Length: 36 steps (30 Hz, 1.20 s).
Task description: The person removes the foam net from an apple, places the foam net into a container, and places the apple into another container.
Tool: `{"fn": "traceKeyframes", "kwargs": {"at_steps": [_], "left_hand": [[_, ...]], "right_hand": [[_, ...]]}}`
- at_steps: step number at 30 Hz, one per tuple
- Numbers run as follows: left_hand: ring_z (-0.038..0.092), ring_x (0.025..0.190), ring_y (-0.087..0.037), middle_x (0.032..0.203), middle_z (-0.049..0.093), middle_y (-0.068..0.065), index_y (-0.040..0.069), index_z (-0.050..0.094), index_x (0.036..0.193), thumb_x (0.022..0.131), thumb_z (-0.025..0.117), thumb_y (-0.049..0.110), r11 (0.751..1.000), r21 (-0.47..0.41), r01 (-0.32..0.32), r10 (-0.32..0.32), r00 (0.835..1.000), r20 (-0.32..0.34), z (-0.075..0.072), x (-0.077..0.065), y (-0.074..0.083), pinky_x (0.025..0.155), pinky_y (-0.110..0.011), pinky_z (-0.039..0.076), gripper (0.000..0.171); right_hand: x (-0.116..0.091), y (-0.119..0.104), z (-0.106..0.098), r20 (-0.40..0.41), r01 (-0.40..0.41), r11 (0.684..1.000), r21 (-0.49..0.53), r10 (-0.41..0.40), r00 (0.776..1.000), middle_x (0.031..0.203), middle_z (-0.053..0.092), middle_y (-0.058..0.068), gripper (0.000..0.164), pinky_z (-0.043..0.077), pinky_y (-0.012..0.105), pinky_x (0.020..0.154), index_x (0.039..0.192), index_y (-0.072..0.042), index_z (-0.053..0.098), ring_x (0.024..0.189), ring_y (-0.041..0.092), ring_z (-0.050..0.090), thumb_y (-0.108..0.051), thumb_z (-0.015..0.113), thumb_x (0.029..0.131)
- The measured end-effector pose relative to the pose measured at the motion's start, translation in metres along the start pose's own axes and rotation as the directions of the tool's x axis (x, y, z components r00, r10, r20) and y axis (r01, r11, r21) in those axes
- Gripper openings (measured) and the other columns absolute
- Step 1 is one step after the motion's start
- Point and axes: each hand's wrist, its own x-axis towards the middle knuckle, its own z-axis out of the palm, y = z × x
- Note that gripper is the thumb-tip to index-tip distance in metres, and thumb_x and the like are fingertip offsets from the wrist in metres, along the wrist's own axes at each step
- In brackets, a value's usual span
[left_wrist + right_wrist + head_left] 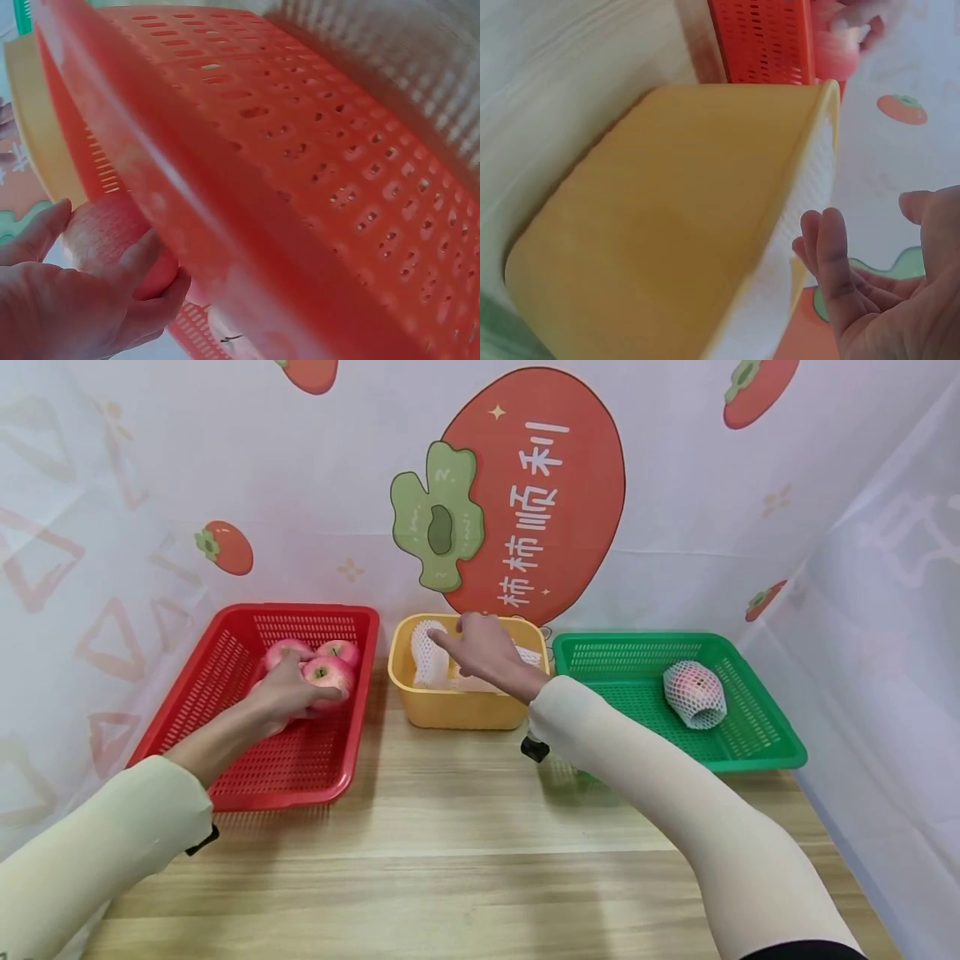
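Over the red basket [363,693] at the left, my left hand [281,697] grips a red apple [328,675]. The left wrist view has the thumb and fingers curled around this apple [112,232], beside the basket's rim. Another apple [339,650] lies behind it in the basket, and one [281,651] shows partly past my fingers. My right hand [483,647] hovers over the yellow bin [465,710], its fingers loosely bent with nothing between them. White foam net sleeves [430,652] fill the bin, some covered by the hand in the head view.
On the right stands a green basket [765,727] containing an apple in a white foam net [694,693]. All three containers sit on a wooden table [450,843]. A curtain printed with persimmons [570,468] hangs close behind them and along both sides.
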Motion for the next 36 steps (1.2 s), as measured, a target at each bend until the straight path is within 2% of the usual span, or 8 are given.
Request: {"fn": "traceKeyframes", "kwargs": {"at_steps": [5,9,11,17,23,25,30,36], "left_hand": [[0.064,0.091,-0.017,0.131,0.041,-0.026,-0.003,0.004,0.149,0.086,0.073,0.013,1.000,0.016,0.013,-0.014,0.999,0.030,0.002,0.004,-0.004,0.085,-0.041,0.056,0.095],[0.068,0.083,-0.014,0.119,0.051,-0.024,-0.007,0.005,0.149,0.086,0.073,0.013,0.999,0.045,0.019,-0.020,0.999,0.034,0.004,0.009,-0.009,0.082,-0.042,0.057,0.095],[0.068,0.081,-0.014,0.114,0.054,-0.023,-0.008,0.006,0.149,0.085,0.073,0.013,0.998,0.060,0.020,-0.022,0.999,0.027,0.005,0.011,-0.010,0.081,-0.042,0.057,0.094],[0.060,0.086,-0.020,0.127,0.039,-0.027,-0.010,0.005,0.148,0.084,0.074,0.013,0.991,0.134,0.023,-0.023,1.000,-0.003,0.007,0.015,-0.010,0.079,-0.045,0.057,0.097],[0.058,0.092,-0.028,0.128,0.042,-0.029,-0.011,0.010,0.148,0.082,0.075,0.014,0.977,0.212,0.009,-0.002,1.000,-0.030,0.009,0.020,-0.012,0.075,-0.045,0.058,0.096],[0.058,0.092,-0.029,0.125,0.044,-0.028,-0.011,0.011,0.148,0.082,0.075,0.014,0.974,0.225,0.006,0.002,0.999,-0.036,0.009,0.022,-0.013,0.074,-0.045,0.058,0.095],[0.059,0.080,-0.025,0.102,0.049,-0.020,-0.012,0.018,0.146,0.081,0.076,0.012,0.965,0.264,-0.002,0.012,0.999,-0.038,0.008,0.024,-0.014,0.069,-0.044,0.059,0.090],[0.054,0.062,-0.019,0.079,0.048,-0.011,-0.014,0.031,0.134,0.080,0.078,0.012,0.929,0.369,-0.020,0.035,0.999,-0.036,0.008,0.027,-0.015,0.055,-0.036,0.053,0.076]], "right_hand": [[-0.006,0.004,-0.017,-0.008,0.019,1.000,-0.008,-0.019,1.000,0.068,0.063,0.003,0.048,0.053,0.028,0.058,0.093,-0.010,0.061,0.061,0.016,0.070,-0.057,0.053,0.094],[-0.009,0.009,-0.031,-0.028,0.021,0.999,-0.049,-0.022,0.999,0.068,0.064,0.001,0.047,0.053,0.029,0.059,0.104,-0.010,0.064,0.062,0.017,0.070,-0.055,0.055,0.093],[-0.010,0.012,-0.038,-0.038,0.018,0.998,-0.065,-0.021,0.999,0.068,0.065,0.003,0.047,0.054,0.031,0.059,0.105,-0.010,0.066,0.062,0.018,0.070,-0.054,0.056,0.093],[-0.012,0.028,-0.058,-0.067,0.023,0.993,-0.117,-0.031,0.997,0.079,0.069,0.002,0.044,0.056,0.032,0.067,0.104,-0.010,0.069,0.063,0.019,0.071,-0.051,0.057,0.094],[-0.016,0.051,-0.079,-0.087,0.011,0.991,-0.132,-0.023,0.996,0.072,0.068,0.008,0.037,0.056,0.032,0.060,0.095,-0.010,0.068,0.064,0.021,0.070,-0.045,0.059,0.094],[-0.016,0.060,-0.086,-0.092,0.002,0.993,-0.118,-0.013,0.996,0.077,0.069,0.008,0.035,0.056,0.031,0.059,0.096,-0.009,0.068,0.063,0.020,0.069,-0.043,0.061,0.094],[-0.019,0.086,-0.109,-0.063,-0.034,0.985,-0.170,0.024,0.998,0.085,0.071,0.012,0.036,0.055,0.031,0.058,0.101,-0.006,0.068,0.060,0.017,0.067,-0.039,0.058,0.096],[-0.025,0.123,-0.145,0.000,-0.110,0.958,-0.264,0.114,0.993,0.082,0.071,0.015,0.040,0.055,0.035,0.064,0.108,0.002,0.065,0.060,0.017,0.066,-0.036,0.056,0.097]]}}
